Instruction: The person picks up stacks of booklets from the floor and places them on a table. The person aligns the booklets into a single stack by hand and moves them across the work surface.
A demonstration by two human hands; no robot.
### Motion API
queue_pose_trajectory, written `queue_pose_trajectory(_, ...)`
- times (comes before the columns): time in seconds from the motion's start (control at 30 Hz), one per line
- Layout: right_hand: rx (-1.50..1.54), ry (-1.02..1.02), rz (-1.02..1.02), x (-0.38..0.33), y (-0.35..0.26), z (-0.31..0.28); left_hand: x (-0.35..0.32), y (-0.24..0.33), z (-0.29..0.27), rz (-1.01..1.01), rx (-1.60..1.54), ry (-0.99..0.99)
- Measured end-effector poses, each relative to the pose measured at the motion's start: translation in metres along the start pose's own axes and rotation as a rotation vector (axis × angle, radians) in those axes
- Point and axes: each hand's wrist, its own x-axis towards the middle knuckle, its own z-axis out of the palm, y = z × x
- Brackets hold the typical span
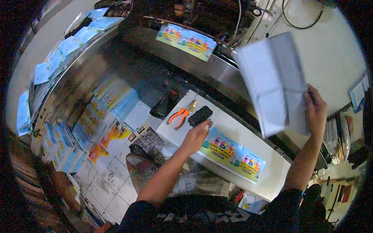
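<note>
Both hands are mine to watch: my left hand [197, 135] lies mostly open, fingertips pressing the near end of a colourful printed sheet [232, 153] flat on the white shelf [272, 171]. My right hand [315, 110] is closed around a folded white sheet [274, 81], raised above that shelf's far edge. Just beyond the left hand on the shelf sit a black phone [200, 115] and orange-handled pliers [182, 113]. Farther past the shelf, another printed sheet [186, 40] rests on the metal machine [194, 66].

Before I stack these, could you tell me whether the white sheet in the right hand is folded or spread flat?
Spread open: the white sheet in the right hand shows one crease down its middle, both panels unfolded, though blurred.
</note>
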Motion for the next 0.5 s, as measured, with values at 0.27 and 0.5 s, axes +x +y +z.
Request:
queue_pose_trajectory(0.27,0.032,-0.682,-0.139,-0.147,-0.045,0.05,0.001,0.015,-0.005,0.104,0.107,0.101)
queue_pose_trajectory(0.5,-0.01,-0.761,-0.218,-0.257,-0.085,0.07,0.007,0.0,-0.002,0.015,-0.161,0.068)
